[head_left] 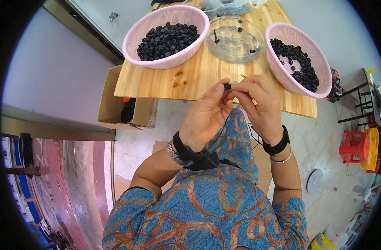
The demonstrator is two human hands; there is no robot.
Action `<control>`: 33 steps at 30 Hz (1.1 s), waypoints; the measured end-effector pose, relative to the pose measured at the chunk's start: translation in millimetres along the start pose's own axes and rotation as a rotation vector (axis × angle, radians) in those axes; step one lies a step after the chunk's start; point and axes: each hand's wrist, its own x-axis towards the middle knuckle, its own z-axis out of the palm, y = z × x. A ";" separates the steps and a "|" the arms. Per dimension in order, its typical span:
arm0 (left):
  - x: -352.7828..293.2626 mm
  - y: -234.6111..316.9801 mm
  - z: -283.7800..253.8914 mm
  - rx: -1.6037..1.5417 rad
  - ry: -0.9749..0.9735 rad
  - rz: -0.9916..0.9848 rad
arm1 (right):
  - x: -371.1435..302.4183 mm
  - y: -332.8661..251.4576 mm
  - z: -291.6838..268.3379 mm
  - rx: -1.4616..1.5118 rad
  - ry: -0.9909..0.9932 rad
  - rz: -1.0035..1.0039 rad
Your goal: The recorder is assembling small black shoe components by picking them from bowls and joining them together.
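Observation:
Over the table's near edge, my left hand (203, 113) pinches a small round black plastic piece (227, 86) between thumb and fingers. Closed against the same piece from the other side, the fingertips of my right hand (261, 104) touch it or hold something tiny that I cannot make out. Straight ahead stands a clear round plastic dish (234, 57) with a few black bits in it. A pink basket (167, 63) heaped with black disc-like pieces (169, 41) is at the left. Another pink basket (323, 88), at the right, holds smaller black parts (301, 66).
The wooden table (151, 85) ends just before my body. Below its left side is an open cardboard box (108, 104). On the floor to the right are a red stool (353, 146), a yellow crate (371, 148) and a white fan (317, 181).

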 end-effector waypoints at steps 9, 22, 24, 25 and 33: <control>-0.5 -5.5 -3.7 0.053 -0.003 0.022 | 0.8 -6.0 -1.9 -0.148 -0.028 -0.042; 4.3 -15.5 -7.2 0.266 0.019 0.094 | -2.5 -3.3 -9.8 -0.454 -0.128 -0.241; 2.9 -15.6 -7.0 0.230 -0.008 0.070 | -0.1 1.3 -16.7 0.033 -0.262 0.117; 2.3 -15.7 -7.0 0.192 -0.037 0.044 | -2.2 3.2 -16.4 0.036 -0.261 0.117; 8.2 -17.0 4.5 0.085 -0.042 -0.131 | -23.1 26.6 -17.4 0.550 0.019 0.276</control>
